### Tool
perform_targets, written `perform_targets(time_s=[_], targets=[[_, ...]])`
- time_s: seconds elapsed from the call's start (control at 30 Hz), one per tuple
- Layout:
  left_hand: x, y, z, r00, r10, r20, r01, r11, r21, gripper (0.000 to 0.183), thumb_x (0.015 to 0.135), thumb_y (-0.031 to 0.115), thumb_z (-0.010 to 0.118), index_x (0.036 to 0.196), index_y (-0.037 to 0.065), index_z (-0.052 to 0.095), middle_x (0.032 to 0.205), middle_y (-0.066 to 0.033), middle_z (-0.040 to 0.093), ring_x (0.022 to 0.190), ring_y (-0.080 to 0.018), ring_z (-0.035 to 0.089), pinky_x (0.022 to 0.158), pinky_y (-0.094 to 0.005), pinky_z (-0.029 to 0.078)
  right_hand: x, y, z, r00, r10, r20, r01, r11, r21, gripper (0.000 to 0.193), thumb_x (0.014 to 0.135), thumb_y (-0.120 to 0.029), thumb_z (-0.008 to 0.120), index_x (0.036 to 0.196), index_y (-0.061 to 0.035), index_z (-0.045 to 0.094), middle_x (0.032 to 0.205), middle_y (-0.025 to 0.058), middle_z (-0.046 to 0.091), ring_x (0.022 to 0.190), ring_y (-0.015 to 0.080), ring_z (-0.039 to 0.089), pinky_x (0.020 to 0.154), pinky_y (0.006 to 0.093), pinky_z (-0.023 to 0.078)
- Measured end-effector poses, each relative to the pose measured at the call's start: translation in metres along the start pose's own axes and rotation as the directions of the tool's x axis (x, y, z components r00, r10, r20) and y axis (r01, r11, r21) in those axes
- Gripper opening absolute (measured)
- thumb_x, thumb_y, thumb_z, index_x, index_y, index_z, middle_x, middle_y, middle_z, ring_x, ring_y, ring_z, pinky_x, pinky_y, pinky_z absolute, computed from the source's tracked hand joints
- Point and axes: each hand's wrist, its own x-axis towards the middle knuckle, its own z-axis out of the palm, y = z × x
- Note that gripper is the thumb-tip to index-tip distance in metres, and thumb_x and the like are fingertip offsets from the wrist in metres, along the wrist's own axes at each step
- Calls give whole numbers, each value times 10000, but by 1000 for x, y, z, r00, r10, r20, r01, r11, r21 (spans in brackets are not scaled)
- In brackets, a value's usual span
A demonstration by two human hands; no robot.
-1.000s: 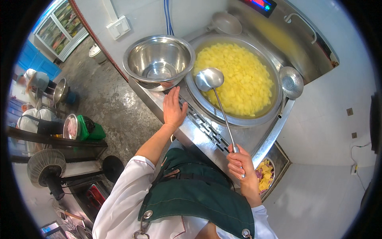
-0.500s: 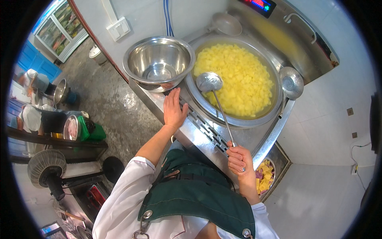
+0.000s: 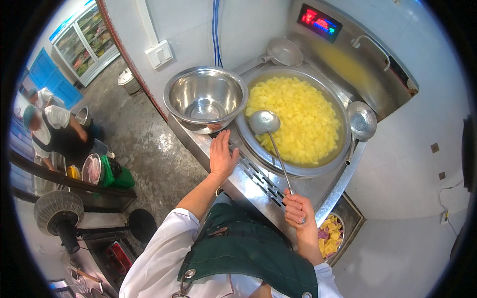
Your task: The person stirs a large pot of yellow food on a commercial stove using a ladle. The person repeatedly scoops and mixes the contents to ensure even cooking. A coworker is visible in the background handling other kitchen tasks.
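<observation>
Head view, logged left to right: at far left I note a co-worker [image 3: 59, 124] in a dark apron, bent beside a bowl of pink contents [image 3: 93, 169] and a green container [image 3: 121, 174]; nearer on that side stands a fan [image 3: 58, 213] with a round cage. Next, on the left end of the worktop [image 3: 310, 185], a wide steel bowl [image 3: 205, 94] sits upright, its inside bare. My left hand [image 3: 223, 155] lies open, fingers extended, on the near edge just beside that bowl; whether the fingertips touch it I cannot tell. Centre: a large round pan [image 3: 304, 170] is set into the worktop and filled with yellow chunks [image 3: 300, 119]. The cup of a long-handled ladle [image 3: 264, 122] lies over their left near part; contact with the chunks is unclear. A grey scoop [image 3: 284, 51] rests beyond the pan. My right hand [image 3: 299, 208], well apart from the left, is clenched round the ladle's near end. Low at right, a bowl of yellow and purple pieces [image 3: 330, 236] shows past the worktop's edge. Rightmost, a second round-headed ladle [image 3: 361, 120] lies against the pan's right side.
</observation>
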Motion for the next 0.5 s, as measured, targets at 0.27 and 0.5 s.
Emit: perform_targets(time_s=[0.27, 0.5], targets=[[0, 1, -1, 1000, -13, 13, 13, 1000, 3, 765, 872, 188, 714, 1535, 50, 359, 1503, -208, 451, 1404, -390, 419, 1202, -538, 298, -30, 12, 33, 996, 11, -85, -13, 1000, -26, 175, 1005, 8, 475, 1078, -72, 613, 554, -29, 376, 322, 87, 310, 268, 269, 262], [-2, 4, -4, 1000, 16, -8, -16, 1000, 4, 741, 871, 139, 694, 1523, 23, 362, 1494, -228, 455, 1377, -418, 432, 1179, -513, 323, -69, 30, 58, 991, -103, -90, 72, 952, -297, 110, 978, 22, 495, 1063, -46, 512, 578, -48, 359, 338, 39, 295, 299, 222, 222]])
